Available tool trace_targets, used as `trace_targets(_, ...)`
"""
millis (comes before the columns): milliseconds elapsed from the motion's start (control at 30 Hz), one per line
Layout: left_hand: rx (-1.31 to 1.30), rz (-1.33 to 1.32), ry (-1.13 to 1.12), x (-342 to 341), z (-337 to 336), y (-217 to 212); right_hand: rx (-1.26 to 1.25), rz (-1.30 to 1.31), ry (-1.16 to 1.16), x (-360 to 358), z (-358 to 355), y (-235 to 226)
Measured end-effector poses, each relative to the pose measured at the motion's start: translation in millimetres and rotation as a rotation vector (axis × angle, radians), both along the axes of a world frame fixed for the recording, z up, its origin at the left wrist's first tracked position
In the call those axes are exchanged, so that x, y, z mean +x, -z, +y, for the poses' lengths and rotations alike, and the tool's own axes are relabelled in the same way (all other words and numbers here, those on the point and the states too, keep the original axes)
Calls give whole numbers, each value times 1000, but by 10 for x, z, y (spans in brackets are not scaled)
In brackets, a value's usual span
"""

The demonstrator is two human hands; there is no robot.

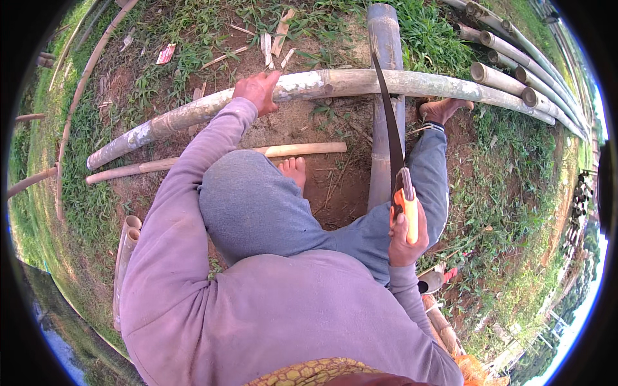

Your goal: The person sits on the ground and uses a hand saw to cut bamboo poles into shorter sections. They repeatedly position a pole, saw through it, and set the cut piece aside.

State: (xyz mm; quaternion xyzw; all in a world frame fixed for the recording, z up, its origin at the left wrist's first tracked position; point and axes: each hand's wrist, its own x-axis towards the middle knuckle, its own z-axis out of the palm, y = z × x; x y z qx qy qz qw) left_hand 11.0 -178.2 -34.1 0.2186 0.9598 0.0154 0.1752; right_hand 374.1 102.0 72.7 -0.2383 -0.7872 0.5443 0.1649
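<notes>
A long bamboo pole (296, 85) lies crosswise in front of me, resting over a thicker grey bamboo log (384, 38) that runs away from me. My left hand (257, 90) is wrapped over the pole, left of where the two cross. In my right hand (408, 235) is the orange handle of a pruning saw (391, 122). Its dark curved blade points away from me, and the tip reaches over the pole above the log. Whether the teeth touch the pole, I cannot tell. My bare right foot (445, 109) is beside the pole, right of the log.
Several cut bamboo poles (515, 80) are piled at the far right. A thinner split bamboo length (302, 149) lies near my left foot. Short bamboo pieces (127, 241) are at my left side. Wood chips (281, 32) and a red wrapper (166, 54) lie on the grass.
</notes>
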Motion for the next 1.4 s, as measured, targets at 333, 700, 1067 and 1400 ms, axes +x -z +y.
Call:
trace_targets(333, 36, 3, 27, -44, 93, -28, 55, 134, 12, -1733, 323, 423)
trace_targets(700, 17, 4, 10, -32, 2, 12, 9, 29, -10, -412, 140, 154)
trace_targets(1067, 28, -4, -4, -51, -25, -38, -17, -21, -14, -93, 133, -103)
trace_targets(1400, 5, -58, 2, -86, 15, -115, -134, 4, -26, -1840, 310, 27)
